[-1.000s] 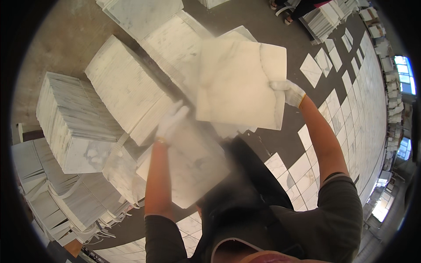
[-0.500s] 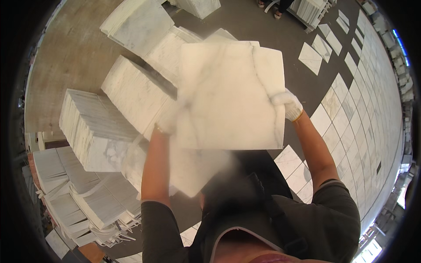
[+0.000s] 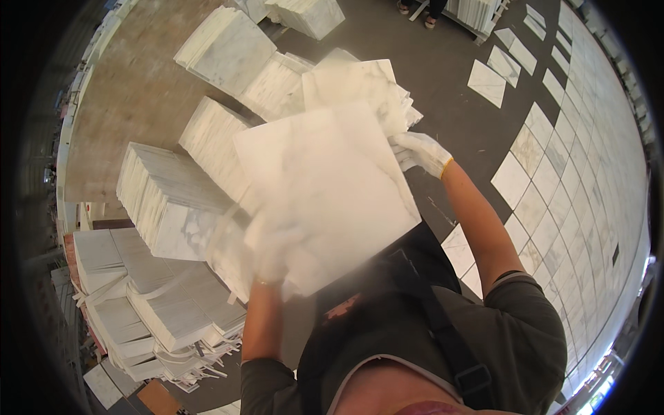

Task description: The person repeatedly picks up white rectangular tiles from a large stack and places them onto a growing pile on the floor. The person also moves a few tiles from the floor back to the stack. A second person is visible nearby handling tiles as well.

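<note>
- We hold one white marble tile up in front of the chest, both hands in white work gloves
- Right hand clasps the tile's edge at 2 o'clock; fingers wrapped onto the rim, grip firm
- Left hand sits at the tile's 7 o'clock corner, blurred; it seems to pinch that corner, but we cannot tell exactly how the fingers lie
- Change from a second ago: the tile was farther from the camera, over the stacks; half a second ago it had risen and tilted toward us; it is now closer, its face turned up to the lens and covering much of the centre
- Reading: we judge that the tile is lifted clear of the pile and being turned over for a look at its face
- Stacked tiles on edge stand at 9 o'clock, strapped bundles at 8 o'clock
- Flat stacks at 11 o'clock
- Single tiles laid out on the dark floor run from 1 to 4 o'clock
</note>
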Motion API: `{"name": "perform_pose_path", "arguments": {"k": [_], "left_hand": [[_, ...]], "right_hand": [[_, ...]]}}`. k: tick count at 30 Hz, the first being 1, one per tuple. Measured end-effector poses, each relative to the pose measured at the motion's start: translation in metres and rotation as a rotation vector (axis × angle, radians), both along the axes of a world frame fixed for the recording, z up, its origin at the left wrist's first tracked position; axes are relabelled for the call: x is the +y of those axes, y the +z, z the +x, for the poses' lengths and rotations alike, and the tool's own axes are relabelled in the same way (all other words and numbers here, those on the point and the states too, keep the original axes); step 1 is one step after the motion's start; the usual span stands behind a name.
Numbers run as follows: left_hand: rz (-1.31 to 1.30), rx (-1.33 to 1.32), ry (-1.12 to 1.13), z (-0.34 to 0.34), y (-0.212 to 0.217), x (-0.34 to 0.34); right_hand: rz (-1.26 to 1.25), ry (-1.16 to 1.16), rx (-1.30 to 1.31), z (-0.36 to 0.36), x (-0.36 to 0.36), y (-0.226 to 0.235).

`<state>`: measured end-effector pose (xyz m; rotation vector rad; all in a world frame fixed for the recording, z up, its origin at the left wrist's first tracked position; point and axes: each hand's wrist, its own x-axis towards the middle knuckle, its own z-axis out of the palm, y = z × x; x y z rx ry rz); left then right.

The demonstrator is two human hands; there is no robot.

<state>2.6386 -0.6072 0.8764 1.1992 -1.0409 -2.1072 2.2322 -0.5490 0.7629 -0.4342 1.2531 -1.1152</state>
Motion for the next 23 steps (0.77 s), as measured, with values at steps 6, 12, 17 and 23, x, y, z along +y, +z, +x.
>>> {"name": "perform_pose_path", "arguments": {"k": [6, 12, 17, 23], "left_hand": [[-0.112, -0.266, 0.042, -0.001, 0.043, 0.016], [0.023, -0.345, 0.433, -0.013, 0.068, 0.043], [0.154, -0.304, 0.643, -0.003, 0.070, 0.081], [0.004, -0.296, 0.700, 0.005, 0.069, 0.116]], "right_hand": [[0.208, 0.076, 0.678, -0.071, 0.002, -0.055], [0.203, 0.216, 0.410, -0.101, -0.062, -0.156], [0.024, 0.178, 0.116, -0.099, -0.093, -0.168], [0.215, 0.252, -0.070, -0.086, -0.121, -0.079]]}}
